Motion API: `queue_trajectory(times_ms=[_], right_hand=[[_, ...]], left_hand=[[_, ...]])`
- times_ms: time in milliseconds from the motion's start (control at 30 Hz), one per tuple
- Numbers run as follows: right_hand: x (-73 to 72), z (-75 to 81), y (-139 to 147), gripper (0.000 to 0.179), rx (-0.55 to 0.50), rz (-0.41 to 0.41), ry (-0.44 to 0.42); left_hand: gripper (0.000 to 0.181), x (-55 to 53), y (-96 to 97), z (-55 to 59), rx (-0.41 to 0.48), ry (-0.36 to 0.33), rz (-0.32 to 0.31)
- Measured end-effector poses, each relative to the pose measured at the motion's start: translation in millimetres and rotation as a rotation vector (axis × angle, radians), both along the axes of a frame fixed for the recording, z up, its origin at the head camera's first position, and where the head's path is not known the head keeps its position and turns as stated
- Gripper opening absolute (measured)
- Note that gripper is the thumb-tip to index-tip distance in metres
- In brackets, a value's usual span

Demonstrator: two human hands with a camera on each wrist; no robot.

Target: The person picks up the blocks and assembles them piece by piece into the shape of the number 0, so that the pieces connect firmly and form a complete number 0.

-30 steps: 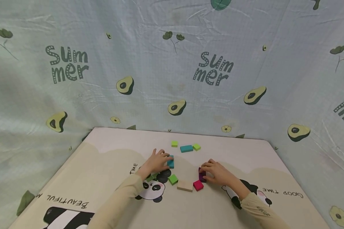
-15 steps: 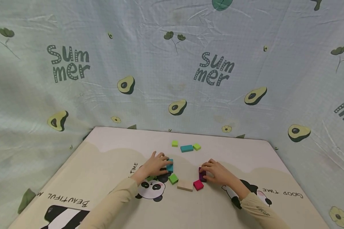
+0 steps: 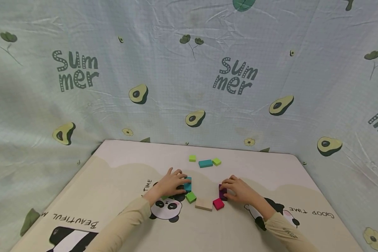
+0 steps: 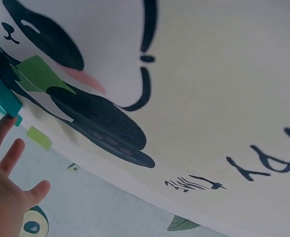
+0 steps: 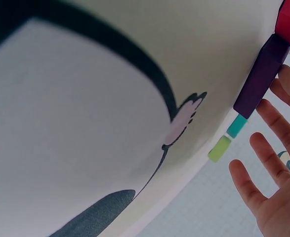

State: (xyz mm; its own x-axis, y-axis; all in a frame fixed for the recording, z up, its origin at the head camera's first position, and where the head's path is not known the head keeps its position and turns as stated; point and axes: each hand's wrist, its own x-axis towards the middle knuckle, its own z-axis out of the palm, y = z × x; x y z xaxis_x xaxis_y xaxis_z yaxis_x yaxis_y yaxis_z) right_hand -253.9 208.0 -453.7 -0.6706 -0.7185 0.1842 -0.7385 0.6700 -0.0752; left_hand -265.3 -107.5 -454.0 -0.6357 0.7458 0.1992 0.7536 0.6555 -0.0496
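In the head view my left hand [image 3: 168, 184] pinches a teal rectangular block [image 3: 188, 184] that lies on the table. The left wrist view has a fingertip against the end of this teal block [image 4: 2, 94], with the other fingers spread away. On the right, my right hand [image 3: 239, 190] grips a dark purple block [image 3: 222, 192] between thumb and fingers. A red block [image 3: 218, 204] sits at the near end of the purple one. Left of it are a plain wooden block [image 3: 203, 204] and a green block [image 3: 190, 197], just nearer than the teal block.
Farther back lie a light green block [image 3: 192, 158], a second teal block [image 3: 205, 163] and another light green block [image 3: 216, 161] touching it. A green block [image 4: 39, 73] is mostly hidden under my left wrist in the head view. A printed curtain [image 3: 163, 70] rises behind the table.
My left hand has drawn the teal block nearer to me, so its near end now comes close to the green block. The right hand and purple block have stayed in place.
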Motion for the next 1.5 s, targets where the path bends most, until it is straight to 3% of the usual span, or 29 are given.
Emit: queue_trajectory(times_ms=[367,833,1267,1500], right_hand=[[1.5,-2.2,0.7,0.02,0.004,-0.025,-0.002],[3.8,-7.8,6.1,0.028,-0.05,-0.029,-0.02],[4.0,-1.2,3.2,0.031,-0.022,-0.063,-0.069],[2.7,-3.0,3.1,0.03,-0.036,-0.049,-0.051]], left_hand=[[0.042,2.2,2.9,2.2,0.007,-0.035,-0.01],[0.042,0.0,2.9,-3.2,0.041,-0.083,-0.025],[0.042,-0.6,2.8,-0.8,0.027,-0.078,-0.019],[0.042,-0.5,2.3,-0.5,0.024,-0.08,-0.015]])
